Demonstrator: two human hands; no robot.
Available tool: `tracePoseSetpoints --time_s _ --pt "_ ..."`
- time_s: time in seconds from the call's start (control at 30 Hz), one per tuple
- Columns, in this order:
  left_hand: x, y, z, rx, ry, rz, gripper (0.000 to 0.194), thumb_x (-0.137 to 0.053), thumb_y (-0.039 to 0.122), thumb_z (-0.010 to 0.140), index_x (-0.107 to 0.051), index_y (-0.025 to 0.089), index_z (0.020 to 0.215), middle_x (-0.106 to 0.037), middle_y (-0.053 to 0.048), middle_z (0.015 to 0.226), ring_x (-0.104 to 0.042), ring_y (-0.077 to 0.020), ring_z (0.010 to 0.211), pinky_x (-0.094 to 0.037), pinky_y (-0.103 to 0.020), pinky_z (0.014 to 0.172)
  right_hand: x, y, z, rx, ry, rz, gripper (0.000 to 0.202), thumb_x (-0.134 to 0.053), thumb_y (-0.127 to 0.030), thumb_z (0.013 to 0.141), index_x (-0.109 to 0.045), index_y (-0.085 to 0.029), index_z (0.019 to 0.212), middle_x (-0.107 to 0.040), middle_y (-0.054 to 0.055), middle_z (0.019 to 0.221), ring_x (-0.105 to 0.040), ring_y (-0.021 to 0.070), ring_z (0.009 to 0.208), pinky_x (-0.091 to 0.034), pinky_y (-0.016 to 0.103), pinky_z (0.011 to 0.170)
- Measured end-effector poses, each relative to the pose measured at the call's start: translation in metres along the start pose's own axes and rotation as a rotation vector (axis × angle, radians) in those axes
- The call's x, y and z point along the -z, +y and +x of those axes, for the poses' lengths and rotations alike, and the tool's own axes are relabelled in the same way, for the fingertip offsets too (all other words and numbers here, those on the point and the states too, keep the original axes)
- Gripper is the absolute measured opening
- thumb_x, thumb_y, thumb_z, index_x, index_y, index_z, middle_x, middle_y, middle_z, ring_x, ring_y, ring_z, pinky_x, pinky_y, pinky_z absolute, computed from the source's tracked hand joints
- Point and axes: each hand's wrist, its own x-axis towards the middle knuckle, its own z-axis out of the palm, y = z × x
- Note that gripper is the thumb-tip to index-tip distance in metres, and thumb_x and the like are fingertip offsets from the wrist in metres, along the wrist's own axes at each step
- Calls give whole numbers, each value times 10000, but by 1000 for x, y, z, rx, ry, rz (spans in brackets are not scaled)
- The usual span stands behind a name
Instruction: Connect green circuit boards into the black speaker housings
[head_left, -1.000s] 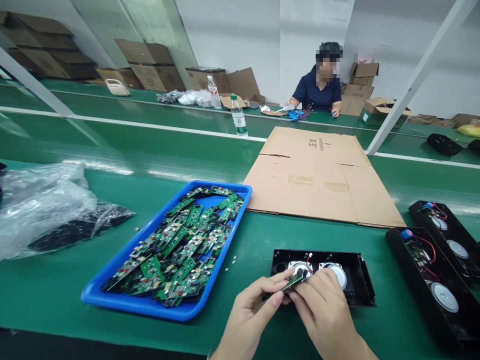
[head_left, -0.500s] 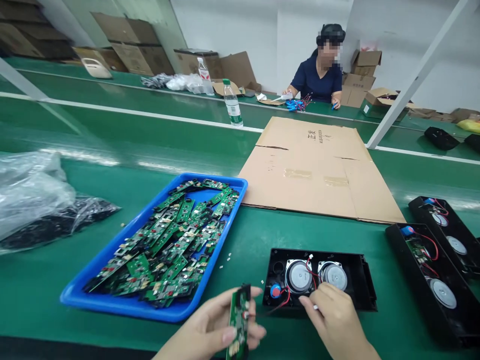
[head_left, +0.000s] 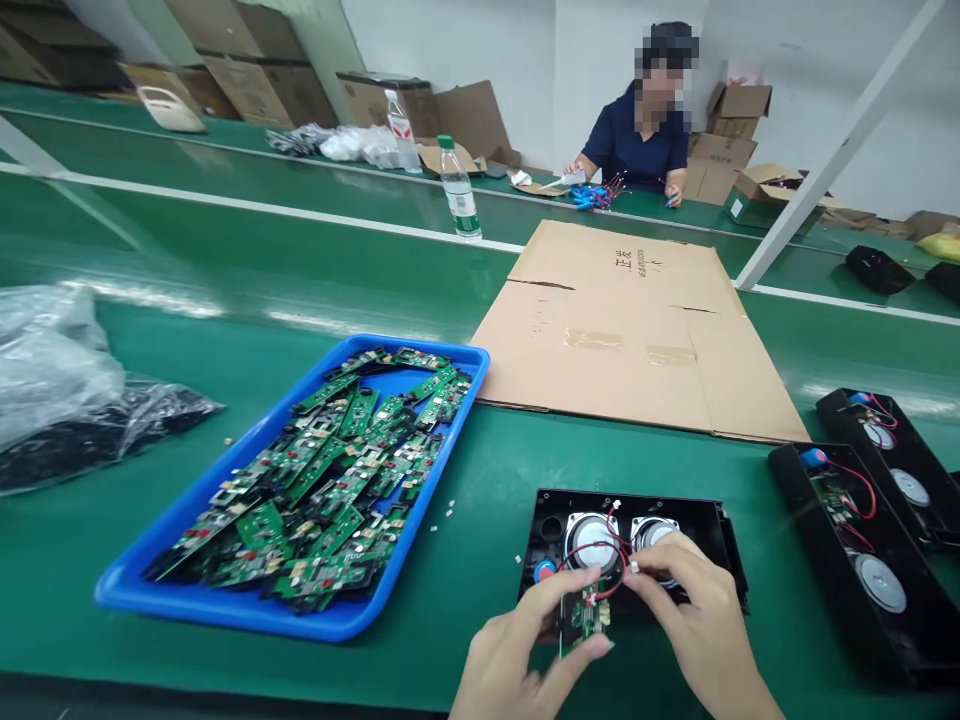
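Observation:
A green circuit board (head_left: 582, 618) is gripped between the thumb and fingers of my left hand (head_left: 517, 640), at the near edge of a black speaker housing (head_left: 705, 525). A red wire runs to a white plug at the board. My right hand (head_left: 694, 600) pinches a small white connector (head_left: 633, 567) on a wire, just right of the board and over the housing. Two round speakers, one of them on the left (head_left: 591, 540), sit inside the housing, the right one partly behind my fingers. A blue cylindrical part (head_left: 544, 570) lies at its left end.
A blue tray (head_left: 442, 470) of circuit boards stands left. Flattened cardboard (head_left: 637, 330) lies behind the housing. More black housings (head_left: 862, 570) are at the right, a plastic bag (head_left: 60, 380) at far left. Across the table, a person (head_left: 637, 135) sits by blue parts; a bottle (head_left: 460, 190) stands nearer.
My left hand has moved right with the board to the housing's near edge. A red wire now reaches the board. My right hand has risen slightly, still pinching a white connector.

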Motion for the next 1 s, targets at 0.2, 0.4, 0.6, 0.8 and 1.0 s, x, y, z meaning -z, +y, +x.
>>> tracePoseSetpoints --time_s 0.2,0.4,0.6,0.8,1.0 --pt "-8 -6 5 -149 -4 209 332 -791 198 667 -748 352 958 -790 10 836 -714 -197 579 -544 -200 625 9 0 -2 181 -93 -167 228 -415 -93 946 -618 -175 1010 -634 49 792 -545 166 696 -472 302 585" --pt "-9 -7 7 -97 -45 281 292 -762 233 701 -739 333 975 -783 10 784 -706 -191 562 -524 -186 574 8 -3 -1 202 -117 -233 214 -430 -143 962 -610 -181 852 -626 17 736 -506 148 668 -410 302 593" --pt "-12 -4 10 -14 -81 290 270 -745 239 708 -732 313 967 -777 9 798 -691 -188 563 -545 -196 595 2 -3 -3 332 -51 -412 251 -402 -93 958 -625 -125 847 -625 36 707 -467 159 649 -352 335 622" --pt "-14 -1 13 65 -162 197 309 -678 224 775 -696 316 1070 -773 10 795 -725 -199 630 -571 -196 601 1 -7 -7 472 6 -567 256 -406 -17 908 -654 -45 855 -635 87 722 -486 188 691 -334 359 666" --pt "-16 -13 8 -37 -221 310 461 -561 216 856 -543 326 1304 -758 -22 990 -728 -234 880 -548 -220 791 -8 -12 -5 440 10 -633 366 -369 25 858 -629 -100 632 -527 72 576 -403 184 590 -300 355 627"
